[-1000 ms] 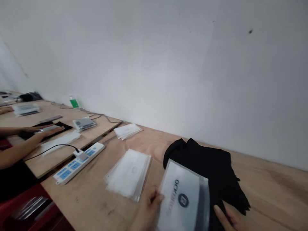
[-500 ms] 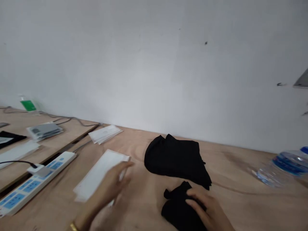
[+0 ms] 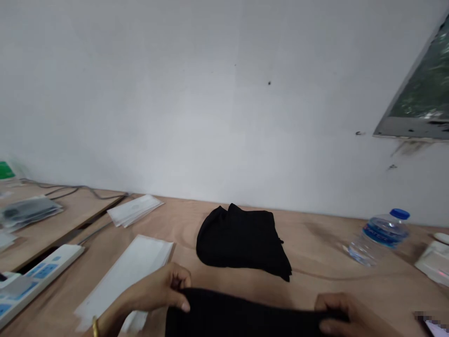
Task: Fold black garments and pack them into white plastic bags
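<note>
A piece of black fabric (image 3: 245,313) is stretched flat between my two hands at the bottom of the view. Its lower part runs out of the frame, so its full shape is hidden. My left hand (image 3: 161,290) pinches the upper left corner, thumb on the near side. At the right end, my right hand (image 3: 351,313) grips the cloth with thumb and fingers. Just beyond lies a folded pile of similar black fabric (image 3: 242,241) on the wooden table. Flat white plastic sleeves (image 3: 129,267) are partly covered by my left wrist.
Another white stack (image 3: 135,209) lies near the wall. A power strip (image 3: 45,276) and grey packets (image 3: 31,210) are on the left. To the right a water bottle (image 3: 382,234) leans over, with a white device (image 3: 435,262) beyond it.
My left hand has come from beside the white sleeves to the black fabric. The cloth formerly bunched under my right hand is now spread between both hands. The view has turned right.
</note>
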A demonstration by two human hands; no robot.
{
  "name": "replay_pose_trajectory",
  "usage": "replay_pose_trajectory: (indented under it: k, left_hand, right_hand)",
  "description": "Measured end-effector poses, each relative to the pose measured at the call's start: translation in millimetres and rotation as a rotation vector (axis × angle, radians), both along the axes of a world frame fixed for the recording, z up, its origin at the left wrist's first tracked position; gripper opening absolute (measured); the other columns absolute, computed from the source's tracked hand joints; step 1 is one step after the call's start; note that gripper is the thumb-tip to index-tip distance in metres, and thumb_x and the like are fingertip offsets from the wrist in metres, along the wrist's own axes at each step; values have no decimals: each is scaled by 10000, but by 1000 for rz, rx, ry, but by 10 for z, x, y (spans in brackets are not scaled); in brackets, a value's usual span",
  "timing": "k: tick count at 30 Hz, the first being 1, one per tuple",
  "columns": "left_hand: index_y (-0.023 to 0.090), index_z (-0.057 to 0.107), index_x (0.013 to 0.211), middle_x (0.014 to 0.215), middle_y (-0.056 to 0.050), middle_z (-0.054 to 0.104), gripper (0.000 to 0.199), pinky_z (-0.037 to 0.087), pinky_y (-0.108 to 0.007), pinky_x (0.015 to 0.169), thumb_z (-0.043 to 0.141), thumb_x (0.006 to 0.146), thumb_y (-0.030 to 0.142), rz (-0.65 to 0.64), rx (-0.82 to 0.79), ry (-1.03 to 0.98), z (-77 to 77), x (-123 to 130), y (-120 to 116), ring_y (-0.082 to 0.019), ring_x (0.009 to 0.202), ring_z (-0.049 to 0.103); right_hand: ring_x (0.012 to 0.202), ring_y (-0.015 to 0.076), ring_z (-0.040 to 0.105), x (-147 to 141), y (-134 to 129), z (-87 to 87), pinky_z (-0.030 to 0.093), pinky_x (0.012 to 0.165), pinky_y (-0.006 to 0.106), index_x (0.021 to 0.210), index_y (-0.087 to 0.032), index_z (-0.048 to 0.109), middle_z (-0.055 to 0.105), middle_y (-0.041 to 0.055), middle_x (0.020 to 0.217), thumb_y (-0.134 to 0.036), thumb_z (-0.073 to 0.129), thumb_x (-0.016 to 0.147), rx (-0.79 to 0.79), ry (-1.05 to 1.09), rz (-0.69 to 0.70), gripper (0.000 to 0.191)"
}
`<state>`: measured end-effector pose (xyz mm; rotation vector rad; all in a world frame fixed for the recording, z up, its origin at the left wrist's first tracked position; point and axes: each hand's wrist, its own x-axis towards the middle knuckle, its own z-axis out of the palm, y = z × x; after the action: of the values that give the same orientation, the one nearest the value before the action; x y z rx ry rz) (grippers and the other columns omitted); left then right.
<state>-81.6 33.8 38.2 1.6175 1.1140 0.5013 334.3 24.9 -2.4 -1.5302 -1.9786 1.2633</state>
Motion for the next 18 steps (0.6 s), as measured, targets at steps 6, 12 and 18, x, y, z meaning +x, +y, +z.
replay_pose_trajectory:
  k: [6, 12, 18]
  left_hand:
    - [189, 610, 671, 634, 36, 607, 194, 457, -235, 613, 706, 680, 358, 294, 550, -129, 581, 90, 869, -125, 634, 558]
    - [186, 636, 826, 830, -25, 678, 231, 482, -342, 814, 656, 720, 389, 481, 791, -112, 729, 137, 1242, -193, 830, 621]
    - [210, 691, 749, 791, -44, 714, 110, 507, -436, 815, 624, 667, 238, 484, 741, 109, -506, 150, 858, -245, 806, 657]
  right_hand:
    - [697, 214, 597, 32, 836, 815, 438, 652, 319, 772, -226, 688, 685, 16, 716, -482, 646, 647, 603, 102, -420, 288]
    - [794, 215, 631, 6, 1149, 1095, 476, 743, 330, 810, -250, 699, 712, 19, 826, -419, 645, 640, 901, 269, -629, 246]
    - [835, 266, 683, -34, 927, -387, 532, 800, 408, 752, -233, 732, 745, 78, 833, -407, 584, 696, 775, 75, -434, 236]
